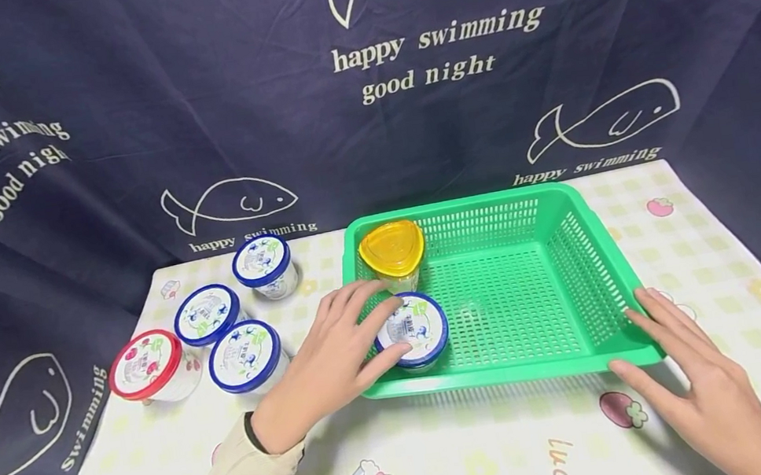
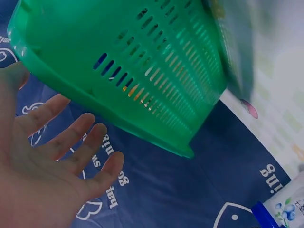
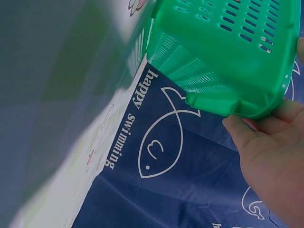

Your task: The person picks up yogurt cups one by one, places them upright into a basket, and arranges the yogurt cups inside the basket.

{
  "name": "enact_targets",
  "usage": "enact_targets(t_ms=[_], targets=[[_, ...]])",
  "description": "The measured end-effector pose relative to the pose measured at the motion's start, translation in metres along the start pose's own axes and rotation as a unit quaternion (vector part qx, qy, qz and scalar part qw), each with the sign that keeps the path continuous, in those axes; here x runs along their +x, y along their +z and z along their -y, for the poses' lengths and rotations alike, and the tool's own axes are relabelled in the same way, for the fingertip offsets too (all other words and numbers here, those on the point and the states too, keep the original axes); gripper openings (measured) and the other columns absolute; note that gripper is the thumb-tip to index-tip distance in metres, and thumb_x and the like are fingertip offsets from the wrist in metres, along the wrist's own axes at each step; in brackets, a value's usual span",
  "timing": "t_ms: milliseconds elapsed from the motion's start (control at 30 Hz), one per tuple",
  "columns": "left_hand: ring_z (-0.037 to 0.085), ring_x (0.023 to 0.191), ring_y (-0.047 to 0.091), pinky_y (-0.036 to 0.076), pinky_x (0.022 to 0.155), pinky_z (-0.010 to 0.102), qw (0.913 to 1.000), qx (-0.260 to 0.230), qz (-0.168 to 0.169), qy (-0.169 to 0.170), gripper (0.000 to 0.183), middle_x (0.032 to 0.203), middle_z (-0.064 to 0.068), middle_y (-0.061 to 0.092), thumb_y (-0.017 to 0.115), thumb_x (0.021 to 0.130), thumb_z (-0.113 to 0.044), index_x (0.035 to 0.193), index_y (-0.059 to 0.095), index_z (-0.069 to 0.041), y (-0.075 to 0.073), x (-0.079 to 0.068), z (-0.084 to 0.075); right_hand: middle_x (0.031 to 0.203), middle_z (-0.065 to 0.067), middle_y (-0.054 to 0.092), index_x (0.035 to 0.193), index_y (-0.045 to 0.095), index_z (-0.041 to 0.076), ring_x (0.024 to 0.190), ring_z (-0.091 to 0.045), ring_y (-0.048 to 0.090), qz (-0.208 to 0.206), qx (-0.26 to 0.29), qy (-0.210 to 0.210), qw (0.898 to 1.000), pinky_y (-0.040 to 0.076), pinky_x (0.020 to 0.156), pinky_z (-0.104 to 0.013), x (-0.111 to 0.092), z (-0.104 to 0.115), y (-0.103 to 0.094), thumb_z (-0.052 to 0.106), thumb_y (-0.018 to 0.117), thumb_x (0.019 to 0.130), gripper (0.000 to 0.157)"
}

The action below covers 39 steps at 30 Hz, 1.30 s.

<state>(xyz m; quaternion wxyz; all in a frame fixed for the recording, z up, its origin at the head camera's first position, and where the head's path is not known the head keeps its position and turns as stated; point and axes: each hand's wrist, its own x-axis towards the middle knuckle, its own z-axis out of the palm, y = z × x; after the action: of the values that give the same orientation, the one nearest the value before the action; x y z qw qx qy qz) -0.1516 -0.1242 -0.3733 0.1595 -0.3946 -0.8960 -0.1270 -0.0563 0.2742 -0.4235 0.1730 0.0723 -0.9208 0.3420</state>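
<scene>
A green slotted basket (image 1: 511, 370) stands on the patterned tablecloth. Inside it, a yellow-lidded cup (image 1: 392, 250) sits in the far left corner and a blue-lidded cup (image 1: 413, 330) in the near left corner. My left hand (image 1: 364, 334) reaches over the basket's left wall, with its fingers and thumb loosely either side of the blue-lidded cup. In the left wrist view that hand (image 2: 61, 156) has straight, spread fingers beside the basket (image 2: 142, 61). My right hand (image 1: 657, 338) lies flat, its fingers touching the basket's near right corner (image 3: 228, 47); the right hand (image 3: 266, 152) is relaxed.
Left of the basket stand three blue-lidded cups (image 1: 262, 261) (image 1: 207, 314) (image 1: 245, 355) and a red-lidded cup (image 1: 145, 365). A dark blue fish-print curtain (image 1: 407, 107) hangs behind and drapes both table sides. Bare cloth (image 1: 450, 459) lies in front of the basket.
</scene>
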Motion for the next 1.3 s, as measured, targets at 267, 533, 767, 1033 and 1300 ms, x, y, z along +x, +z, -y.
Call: enact_targets(t_ms=[267,533,767,1033,1300], targets=[[0.028,0.132,0.042,0.029,0.111,0.047,0.9996,-0.006,-0.022,-0.017,0.048,0.139,0.010,0.051,0.050,0.101,-0.048,0.131,0.060,-0.012,-0.007,-0.008,0.005,0.160,0.004,0.033,0.149,0.047,0.014,0.149,-0.009,0.021,0.007,-0.005,0.000,1.000,0.009,0.106,-0.001,0.000,0.000,0.000,0.017,0.080,0.084,0.073],[0.029,0.132,0.044,0.029,0.112,0.047,0.9986,-0.014,-0.042,-0.030,0.045,0.138,0.010,0.052,0.056,0.099,-0.044,0.130,0.061,-0.011,-0.007,-0.020,0.009,0.160,0.005,0.032,0.150,0.046,0.015,0.149,-0.007,0.019,0.012,-0.011,0.006,1.000,0.008,0.105,-0.001,0.001,0.001,0.001,0.019,0.080,0.085,0.073],[0.029,0.132,0.043,0.030,0.111,0.049,0.9971,-0.025,-0.045,-0.056,0.044,0.139,0.011,0.051,0.056,0.099,-0.046,0.128,0.061,-0.013,-0.007,-0.033,0.012,0.160,0.005,0.032,0.149,0.047,0.014,0.149,-0.005,0.019,0.012,-0.012,0.004,1.000,0.008,0.105,-0.001,0.002,0.000,0.002,0.019,0.080,0.085,0.072],[0.030,0.129,0.045,0.031,0.110,0.049,0.9953,-0.023,-0.060,-0.072,0.045,0.138,0.011,0.051,0.056,0.099,-0.047,0.129,0.061,-0.013,-0.009,-0.045,0.019,0.161,0.006,0.031,0.149,0.047,0.015,0.149,-0.002,0.017,0.014,-0.015,0.013,1.000,0.006,0.106,-0.003,0.002,0.001,0.001,0.020,0.080,0.086,0.072],[0.029,0.131,0.043,0.031,0.108,0.050,0.9924,-0.021,-0.053,-0.109,0.043,0.140,0.008,0.050,0.060,0.098,-0.043,0.131,0.060,-0.015,-0.011,-0.058,0.025,0.160,0.006,0.033,0.148,0.049,0.015,0.149,-0.004,0.019,0.006,-0.010,0.011,1.000,0.007,0.107,-0.003,0.002,0.000,0.001,0.017,0.080,0.084,0.071]])
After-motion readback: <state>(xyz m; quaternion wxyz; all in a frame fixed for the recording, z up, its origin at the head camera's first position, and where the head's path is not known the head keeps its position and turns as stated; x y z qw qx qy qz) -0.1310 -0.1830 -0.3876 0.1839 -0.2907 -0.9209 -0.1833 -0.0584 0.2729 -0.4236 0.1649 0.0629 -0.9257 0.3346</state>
